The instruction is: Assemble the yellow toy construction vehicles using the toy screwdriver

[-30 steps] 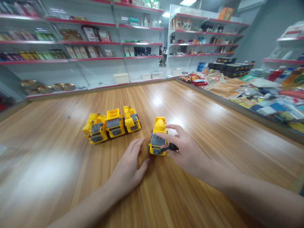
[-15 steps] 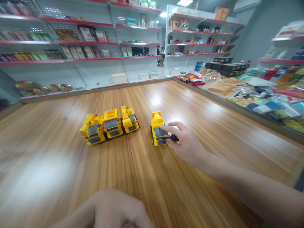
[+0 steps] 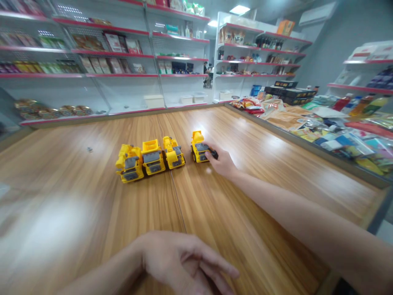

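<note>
My right hand (image 3: 223,162) is closed around a small screwdriver (image 3: 214,154) with a black handle. Its fingers are against the front right side of a yellow toy cement mixer truck (image 3: 199,148) with a grey windscreen. To the left of that truck, three yellow toy vehicles stand side by side: an excavator-like one (image 3: 174,152), a dump truck (image 3: 153,157) and another truck (image 3: 130,164). My left hand (image 3: 178,258) hovers over or rests on the near part of the table, fingers apart, holding nothing.
A small metallic bit (image 3: 89,149) lies on the wooden table (image 3: 147,213), left of the vehicles. Bags and packets (image 3: 337,139) cover a bin along the right edge, with black boxes (image 3: 291,93) behind. Stocked shelves (image 3: 119,76) stand beyond the far edge.
My right hand has moved away from me with the screwdriver, and the mixer truck now stands farther off, nearer the row. My left hand has come further into view, fingers spread.
</note>
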The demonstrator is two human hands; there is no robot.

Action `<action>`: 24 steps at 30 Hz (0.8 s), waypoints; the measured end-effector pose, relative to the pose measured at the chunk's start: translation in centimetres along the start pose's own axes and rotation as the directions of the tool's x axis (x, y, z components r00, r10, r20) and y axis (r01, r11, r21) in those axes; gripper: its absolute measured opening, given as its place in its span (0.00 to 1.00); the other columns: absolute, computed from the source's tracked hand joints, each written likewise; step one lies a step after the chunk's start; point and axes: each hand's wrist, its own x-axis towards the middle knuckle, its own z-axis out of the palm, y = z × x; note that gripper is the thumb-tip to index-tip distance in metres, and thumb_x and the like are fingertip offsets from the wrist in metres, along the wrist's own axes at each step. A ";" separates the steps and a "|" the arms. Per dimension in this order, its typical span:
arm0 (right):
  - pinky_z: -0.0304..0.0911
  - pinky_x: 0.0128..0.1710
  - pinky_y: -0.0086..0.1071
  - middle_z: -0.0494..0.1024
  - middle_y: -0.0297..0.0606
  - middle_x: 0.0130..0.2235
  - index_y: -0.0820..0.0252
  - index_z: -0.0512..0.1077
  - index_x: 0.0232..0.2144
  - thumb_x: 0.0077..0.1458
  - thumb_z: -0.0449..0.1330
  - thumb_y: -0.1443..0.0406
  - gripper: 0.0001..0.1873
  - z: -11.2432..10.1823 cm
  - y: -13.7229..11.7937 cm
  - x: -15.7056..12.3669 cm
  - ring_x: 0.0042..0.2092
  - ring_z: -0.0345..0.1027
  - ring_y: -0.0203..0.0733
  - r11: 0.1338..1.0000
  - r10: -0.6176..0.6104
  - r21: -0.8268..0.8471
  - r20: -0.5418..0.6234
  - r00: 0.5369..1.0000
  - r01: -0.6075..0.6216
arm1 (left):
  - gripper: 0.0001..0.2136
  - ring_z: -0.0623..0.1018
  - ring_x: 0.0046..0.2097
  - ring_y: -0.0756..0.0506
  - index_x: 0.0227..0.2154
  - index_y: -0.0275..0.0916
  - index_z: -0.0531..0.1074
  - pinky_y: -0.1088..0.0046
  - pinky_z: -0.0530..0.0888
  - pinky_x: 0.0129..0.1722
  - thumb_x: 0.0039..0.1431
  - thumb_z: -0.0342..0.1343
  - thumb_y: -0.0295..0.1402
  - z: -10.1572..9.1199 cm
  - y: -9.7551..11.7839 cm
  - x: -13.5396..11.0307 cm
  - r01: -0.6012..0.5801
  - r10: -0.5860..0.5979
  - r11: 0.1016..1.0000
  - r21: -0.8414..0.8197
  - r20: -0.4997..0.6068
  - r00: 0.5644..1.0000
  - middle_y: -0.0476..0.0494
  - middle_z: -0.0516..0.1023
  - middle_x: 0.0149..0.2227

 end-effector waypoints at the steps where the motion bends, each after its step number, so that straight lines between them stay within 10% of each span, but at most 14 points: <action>1: 0.66 0.54 0.40 0.78 0.35 0.50 0.52 0.69 0.55 0.60 0.55 0.66 0.21 0.6 0.3 0.7 0.50 0.73 0.44 1.000 -0.011 0.015 0.001 1.000 0.011 | 0.44 0.72 0.59 0.36 0.62 0.41 0.63 0.72 0.74 0.40 0.37 0.72 0.31 -0.1 0.0 0.1 -0.002 0.002 1.000 0.004 0.000 1.000 0.37 0.71 0.59; 14: 0.63 0.58 0.40 0.78 0.34 0.51 0.52 0.72 0.54 0.58 0.58 0.60 0.21 2.1 0.0 1.8 0.52 0.71 0.43 0.976 -0.007 0.217 0.100 0.995 -0.015 | 0.46 0.72 0.59 0.34 0.64 0.43 0.59 0.68 0.75 0.38 0.38 0.72 0.34 -0.6 -0.2 0.3 0.007 -0.010 0.996 0.091 0.031 0.999 0.37 0.70 0.59; 24: 0.69 0.53 0.46 0.76 0.46 0.53 0.53 0.58 0.62 0.63 0.51 0.53 0.27 -0.4 0.2 -1.4 0.50 0.74 0.43 0.853 0.324 0.413 0.062 0.944 -0.320 | 0.49 0.75 0.57 0.35 0.65 0.44 0.57 0.62 0.76 0.46 0.37 0.72 0.28 -0.8 0.5 0.0 0.010 -0.015 0.998 0.068 0.071 0.997 0.38 0.72 0.57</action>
